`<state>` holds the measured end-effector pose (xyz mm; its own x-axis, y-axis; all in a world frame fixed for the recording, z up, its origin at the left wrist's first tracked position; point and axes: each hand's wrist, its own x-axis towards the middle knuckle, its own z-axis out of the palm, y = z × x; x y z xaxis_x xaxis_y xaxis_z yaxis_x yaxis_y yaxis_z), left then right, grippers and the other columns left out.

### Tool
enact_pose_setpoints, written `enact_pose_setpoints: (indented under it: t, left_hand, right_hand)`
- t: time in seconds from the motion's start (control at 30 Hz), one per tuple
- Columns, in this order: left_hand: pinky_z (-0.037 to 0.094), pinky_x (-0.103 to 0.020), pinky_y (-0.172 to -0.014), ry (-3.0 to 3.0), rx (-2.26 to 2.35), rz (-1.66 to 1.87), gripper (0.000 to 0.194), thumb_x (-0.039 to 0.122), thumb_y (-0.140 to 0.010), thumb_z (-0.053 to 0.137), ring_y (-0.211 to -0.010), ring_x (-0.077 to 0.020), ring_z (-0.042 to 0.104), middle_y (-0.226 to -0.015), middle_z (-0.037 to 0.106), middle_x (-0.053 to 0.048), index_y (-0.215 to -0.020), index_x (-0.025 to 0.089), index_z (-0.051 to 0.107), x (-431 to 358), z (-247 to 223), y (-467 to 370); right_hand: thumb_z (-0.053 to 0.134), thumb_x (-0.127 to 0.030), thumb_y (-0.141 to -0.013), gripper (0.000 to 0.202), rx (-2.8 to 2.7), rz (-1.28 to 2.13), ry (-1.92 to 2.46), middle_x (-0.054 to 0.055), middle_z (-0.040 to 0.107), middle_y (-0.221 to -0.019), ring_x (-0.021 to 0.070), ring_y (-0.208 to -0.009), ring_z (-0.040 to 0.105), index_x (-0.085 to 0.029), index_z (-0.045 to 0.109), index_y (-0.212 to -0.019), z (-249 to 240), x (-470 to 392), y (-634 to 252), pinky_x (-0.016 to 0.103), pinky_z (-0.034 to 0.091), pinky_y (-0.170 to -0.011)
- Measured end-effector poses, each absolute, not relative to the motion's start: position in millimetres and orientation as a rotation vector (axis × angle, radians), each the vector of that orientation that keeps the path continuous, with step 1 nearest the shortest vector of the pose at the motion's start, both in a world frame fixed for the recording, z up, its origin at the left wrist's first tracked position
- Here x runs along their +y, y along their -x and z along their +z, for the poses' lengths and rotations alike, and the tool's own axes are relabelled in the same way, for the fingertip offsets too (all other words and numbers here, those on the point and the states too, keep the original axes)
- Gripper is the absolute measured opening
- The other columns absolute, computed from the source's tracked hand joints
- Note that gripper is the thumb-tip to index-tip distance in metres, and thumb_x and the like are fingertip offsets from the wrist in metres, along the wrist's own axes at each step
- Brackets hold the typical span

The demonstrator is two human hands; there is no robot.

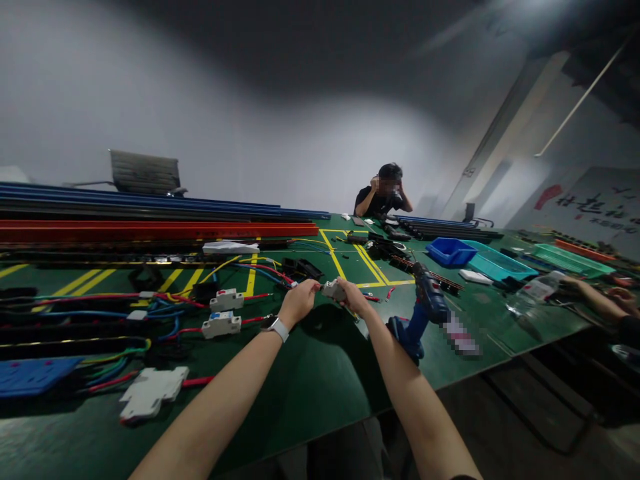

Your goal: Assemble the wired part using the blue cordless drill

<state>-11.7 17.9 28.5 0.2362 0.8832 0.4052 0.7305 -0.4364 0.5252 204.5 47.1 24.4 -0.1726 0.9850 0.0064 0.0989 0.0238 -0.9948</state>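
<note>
Ahead of me, my right hand point(354, 298) is closed round a small grey-white circuit breaker point(332, 289), just above the green table. My left hand point(299, 302), with a watch on its wrist, is pinched beside the breaker's left end. A red wire point(281, 274) runs from the left into its fingers; the wire's tip is hidden. Left of my hands lie two more breakers, an upper one point(227, 300) and a lower one point(221, 325), with red wires on both sides. A larger white breaker point(153, 393) rests nearer me at the left.
A blue cordless drill point(425, 307) stands by my right forearm. Farther right are a blue bin point(451, 251), a turquoise tray point(497, 261) and a clear plastic bottle point(537, 291). Long red rails point(150, 231) lie at left. One person sits opposite; another person's hands point(600, 297) work at right.
</note>
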Motion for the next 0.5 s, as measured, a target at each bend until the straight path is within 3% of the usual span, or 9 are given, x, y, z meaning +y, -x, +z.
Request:
enact_pose_setpoints:
  t: [0.2, 0.5]
  left_hand:
    - [0.049, -0.025, -0.082, -2.313, 1.489, 0.964, 0.028, 0.025, -0.102, 0.042, -0.102, -0.0175, 0.067, -0.114, 0.072, -0.004, -0.111, 0.025, 0.069, 17.3, 29.0, 12.2]
    - [0.047, -0.025, -0.08, -2.382, 1.504, 0.912, 0.028, 0.028, -0.102, 0.042, -0.099, -0.0174, 0.067, -0.111, 0.073, -0.004, -0.108, 0.025, 0.069, 17.8, 27.9, 13.5]
  right_hand:
    - [0.058, -0.067, -0.085, 0.051, -1.377, 1.312, 1.101, 0.003, 0.065, -0.068, 0.0139, -0.053, 0.052, -0.017, 0.068, -0.087, 10.4, 48.8, -205.8, 0.024, 0.032, -0.044]
    - [0.066, -0.057, -0.082, 0.04, -1.317, 1.288, 0.997, 0.004, 0.07, -0.085, 0.0181, -0.069, 0.059, -0.019, 0.071, -0.094, 9.8, 42.1, -208.4, 0.027, 0.041, -0.058]
